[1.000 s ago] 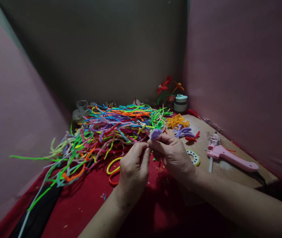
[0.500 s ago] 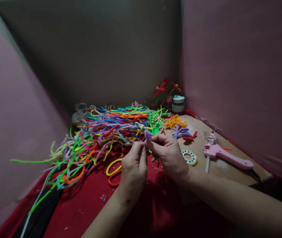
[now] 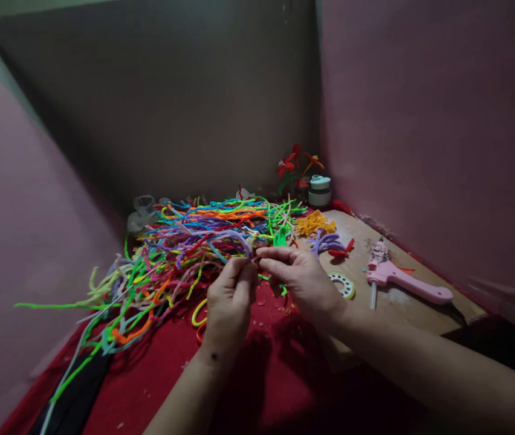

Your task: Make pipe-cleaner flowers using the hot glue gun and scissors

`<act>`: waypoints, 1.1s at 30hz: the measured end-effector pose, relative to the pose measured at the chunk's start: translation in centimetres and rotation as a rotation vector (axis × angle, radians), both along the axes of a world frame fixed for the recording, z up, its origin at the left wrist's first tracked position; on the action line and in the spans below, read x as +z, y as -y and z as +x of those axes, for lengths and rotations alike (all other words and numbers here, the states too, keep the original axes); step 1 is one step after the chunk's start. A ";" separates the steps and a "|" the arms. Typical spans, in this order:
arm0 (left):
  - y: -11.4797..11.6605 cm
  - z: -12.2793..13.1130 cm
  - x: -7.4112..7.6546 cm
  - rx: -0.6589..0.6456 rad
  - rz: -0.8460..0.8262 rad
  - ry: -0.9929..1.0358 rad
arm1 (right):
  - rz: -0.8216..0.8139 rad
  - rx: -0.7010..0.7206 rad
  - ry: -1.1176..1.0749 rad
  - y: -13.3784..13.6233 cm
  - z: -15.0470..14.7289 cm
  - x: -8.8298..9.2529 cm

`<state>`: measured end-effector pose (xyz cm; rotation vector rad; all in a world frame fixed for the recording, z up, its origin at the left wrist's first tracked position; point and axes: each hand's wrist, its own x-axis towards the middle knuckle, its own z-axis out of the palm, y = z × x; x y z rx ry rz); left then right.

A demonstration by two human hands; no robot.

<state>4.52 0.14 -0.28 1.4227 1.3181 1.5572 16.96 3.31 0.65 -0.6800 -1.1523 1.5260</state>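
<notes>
My left hand (image 3: 230, 296) is closed in a pinch on a fuzzy purple pipe cleaner (image 3: 240, 237), whose bent upper part shows above the fingers. Close on its right is my right hand (image 3: 300, 278), thumb and forefinger slightly apart at the tips, with nothing plainly between them. Behind both hands lies a large heap of pipe cleaners (image 3: 194, 232) in many colours. Below the left fingers, a yellow loop (image 3: 198, 313) and an orange-red one show partly, the rest hidden by the hand.
On a brown board (image 3: 402, 320) at right lie a pink glue gun (image 3: 407, 283), a white holed disc (image 3: 347, 290), and short orange (image 3: 316, 223), purple (image 3: 325, 241) and red pieces. Behind stand a lidded jar (image 3: 320, 190) and red-orange flowers (image 3: 287, 164). Scraps dot the red cloth (image 3: 148, 380).
The purple piece was bunched up between both hands' fingertips; now a longer curved stretch rises from my left hand. My right fingertips have parted slightly. The view has shifted a little.
</notes>
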 end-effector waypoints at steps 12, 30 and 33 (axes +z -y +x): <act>-1.0 -1.4 1.3 -0.170 -0.172 0.518 | 0.486 -0.359 1.800 -9.8 9.1 1.2; -0.2 0.2 0.2 -0.578 -0.253 0.676 | 1.275 -0.866 0.922 -2.9 6.4 -0.8; 0.4 1.1 0.2 -0.645 -0.258 0.620 | 1.325 -0.937 1.015 -1.6 4.7 -1.2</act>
